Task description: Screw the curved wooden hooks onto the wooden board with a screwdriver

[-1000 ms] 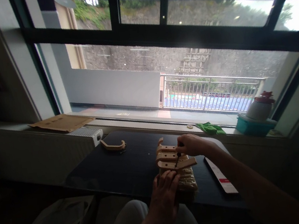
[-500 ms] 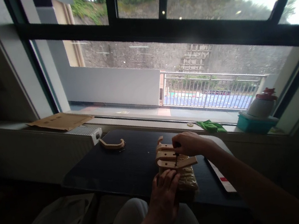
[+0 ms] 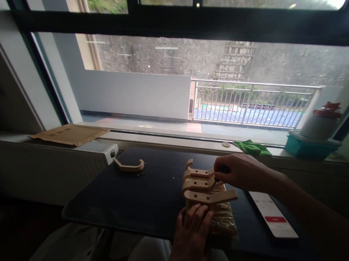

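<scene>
My right hand [image 3: 237,171] is closed around the dark handle of a screwdriver [image 3: 216,182]. Its thin shaft slants down to the middle of three light wooden hooks [image 3: 199,184]. These hooks lie side by side on a clear-wrapped brownish block [image 3: 220,220], with dark holes along their flat arms. The nearest hook [image 3: 209,196] sticks out past the block on the right. My left hand [image 3: 191,238] grips the near left edge of the block, fingertips just below the nearest hook; its thumb is partly hidden. Whether the screwdriver tip sits in a hole, I cannot tell.
Another wooden hook [image 3: 130,166] lies on the dark table [image 3: 106,203], with small screws [image 3: 140,173] beside it. A lit phone [image 3: 274,216] rests near my right forearm. Along the windowsill are a green cloth [image 3: 252,147], a teal box [image 3: 309,146] and a brown envelope [image 3: 69,134].
My right hand has lifted the screwdriver away from the nearest hook to the middle one, and the tool now leans more. The view has shifted, showing more of the phone. My left hand stays put.
</scene>
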Demonstrator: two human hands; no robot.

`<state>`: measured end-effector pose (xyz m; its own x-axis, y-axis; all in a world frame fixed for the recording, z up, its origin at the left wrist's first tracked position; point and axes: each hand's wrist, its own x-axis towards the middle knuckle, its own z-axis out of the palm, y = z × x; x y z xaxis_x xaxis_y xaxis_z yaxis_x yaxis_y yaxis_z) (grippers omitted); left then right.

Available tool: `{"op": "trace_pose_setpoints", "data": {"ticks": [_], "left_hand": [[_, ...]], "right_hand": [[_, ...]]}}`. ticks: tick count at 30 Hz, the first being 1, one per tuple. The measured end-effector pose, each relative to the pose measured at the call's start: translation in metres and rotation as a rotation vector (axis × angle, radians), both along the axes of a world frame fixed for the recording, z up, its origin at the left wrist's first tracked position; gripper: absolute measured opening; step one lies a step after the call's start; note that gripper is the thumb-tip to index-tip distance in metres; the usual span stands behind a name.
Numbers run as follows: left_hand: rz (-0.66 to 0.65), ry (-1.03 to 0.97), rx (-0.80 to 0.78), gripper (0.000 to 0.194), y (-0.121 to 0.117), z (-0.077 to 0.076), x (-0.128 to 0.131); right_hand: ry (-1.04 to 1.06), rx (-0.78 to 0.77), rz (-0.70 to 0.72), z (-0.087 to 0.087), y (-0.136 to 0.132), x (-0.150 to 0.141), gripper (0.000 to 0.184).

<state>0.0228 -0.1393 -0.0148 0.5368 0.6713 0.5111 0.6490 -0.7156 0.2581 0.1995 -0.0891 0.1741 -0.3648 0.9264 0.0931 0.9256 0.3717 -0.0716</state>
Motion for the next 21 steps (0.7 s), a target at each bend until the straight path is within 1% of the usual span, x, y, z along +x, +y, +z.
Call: {"op": "trace_pose_setpoints", "data": {"ticks": [4, 9, 13, 16, 18, 21], "left_hand": [[0.005, -0.015, 0.071, 0.076, 0.004, -0.002, 0.001], [0.032, 0.031, 0.109, 0.074, 0.004, -0.001, 0.001], [0.057, 0.008, 0.224, 0.073, 0.006, -0.014, 0.003], [0.08, -0.019, 0.302, 0.068, 0.008, -0.025, 0.004], [0.088, -0.009, 0.316, 0.063, 0.009, -0.028, 0.004], [0.098, 0.0, 0.32, 0.059, 0.008, -0.029, 0.004]], "right_hand": [[0.014, 0.069, 0.001, -0.008, -0.002, -0.005, 0.016], [-0.039, 0.126, -0.008, -0.022, 0.004, -0.011, 0.029], [-0.052, 0.181, 0.015, -0.029, 0.01, -0.012, 0.032], [-0.038, 0.2, 0.013, -0.033, 0.014, -0.012, 0.033], [-0.024, 0.2, 0.02, -0.034, 0.015, -0.013, 0.033], [-0.013, 0.189, 0.028, -0.036, 0.016, -0.015, 0.033]]}}
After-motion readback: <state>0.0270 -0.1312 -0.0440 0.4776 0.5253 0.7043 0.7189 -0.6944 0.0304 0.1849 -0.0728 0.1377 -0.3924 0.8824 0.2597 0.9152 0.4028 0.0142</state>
